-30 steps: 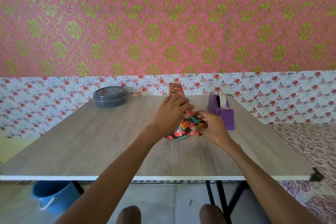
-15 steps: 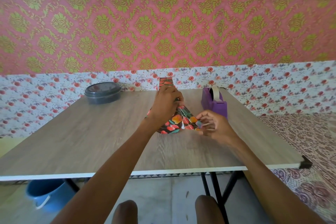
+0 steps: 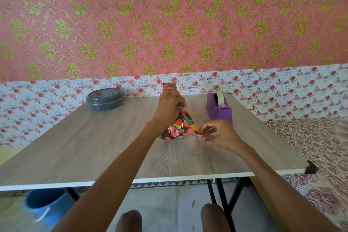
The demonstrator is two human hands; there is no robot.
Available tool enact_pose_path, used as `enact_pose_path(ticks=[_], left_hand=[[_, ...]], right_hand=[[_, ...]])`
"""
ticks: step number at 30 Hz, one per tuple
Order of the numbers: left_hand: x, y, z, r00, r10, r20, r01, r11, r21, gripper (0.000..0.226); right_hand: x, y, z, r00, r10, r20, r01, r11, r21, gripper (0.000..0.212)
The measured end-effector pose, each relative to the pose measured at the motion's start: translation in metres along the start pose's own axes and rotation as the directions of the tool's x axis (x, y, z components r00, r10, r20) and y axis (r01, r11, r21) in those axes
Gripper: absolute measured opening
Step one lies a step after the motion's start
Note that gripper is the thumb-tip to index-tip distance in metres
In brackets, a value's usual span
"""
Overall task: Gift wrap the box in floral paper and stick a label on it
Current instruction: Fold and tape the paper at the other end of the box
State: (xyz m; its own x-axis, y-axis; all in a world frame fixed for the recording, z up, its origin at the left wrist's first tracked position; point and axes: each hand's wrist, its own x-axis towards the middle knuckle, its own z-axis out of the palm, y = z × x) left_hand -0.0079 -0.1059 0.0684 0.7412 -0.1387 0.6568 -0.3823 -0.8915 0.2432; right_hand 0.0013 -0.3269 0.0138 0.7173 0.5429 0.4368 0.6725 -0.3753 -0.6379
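A wood-grain worktop (image 3: 94,147) spreads beneath the left hand (image 3: 169,109) and the right hand (image 3: 220,133). 1 dark round lidded container (image 3: 105,99) sits well left of the left hand. 1 purple tape dispenser (image 3: 218,108) stands just behind the right hand. 1 blue bucket (image 3: 45,205) sits on the floor, below and far left of the hands. Patterned cloth (image 3: 310,141) lies off right.

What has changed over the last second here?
The right hand drew back from the near end of the box, opening the floral paper flap into a flat triangle. It now pinches the flap's corner. The left hand stayed gripping the box. The tape dispenser and lidded container did not move.
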Motion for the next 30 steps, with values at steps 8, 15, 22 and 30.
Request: enact_pose_path(ticks=[8,15,22,30], left_hand=[[0.001,-0.002,-0.002,0.999,-0.002,-0.033,0.003,1.000,0.020,0.014],[0.001,-0.002,0.001,0.999,-0.003,-0.046,0.004,0.999,0.034,0.017],[0.003,-0.003,0.004,0.999,-0.017,-0.034,0.018,1.000,0.018,0.016],[0.007,0.004,0.008,1.000,-0.021,-0.012,0.021,1.000,0.005,0.023]], right_hand=[[-0.016,0.004,0.011,0.932,-0.014,-0.363,-0.023,0.995,-0.097,0.021],[-0.013,-0.004,0.037,0.829,0.245,-0.503,-0.281,0.960,0.005,0.012],[-0.022,-0.011,0.041,0.832,0.204,-0.516,-0.307,0.944,-0.122,0.014],[-0.023,-0.006,0.024,0.890,0.335,-0.309,-0.396,0.904,-0.160,0.021]])
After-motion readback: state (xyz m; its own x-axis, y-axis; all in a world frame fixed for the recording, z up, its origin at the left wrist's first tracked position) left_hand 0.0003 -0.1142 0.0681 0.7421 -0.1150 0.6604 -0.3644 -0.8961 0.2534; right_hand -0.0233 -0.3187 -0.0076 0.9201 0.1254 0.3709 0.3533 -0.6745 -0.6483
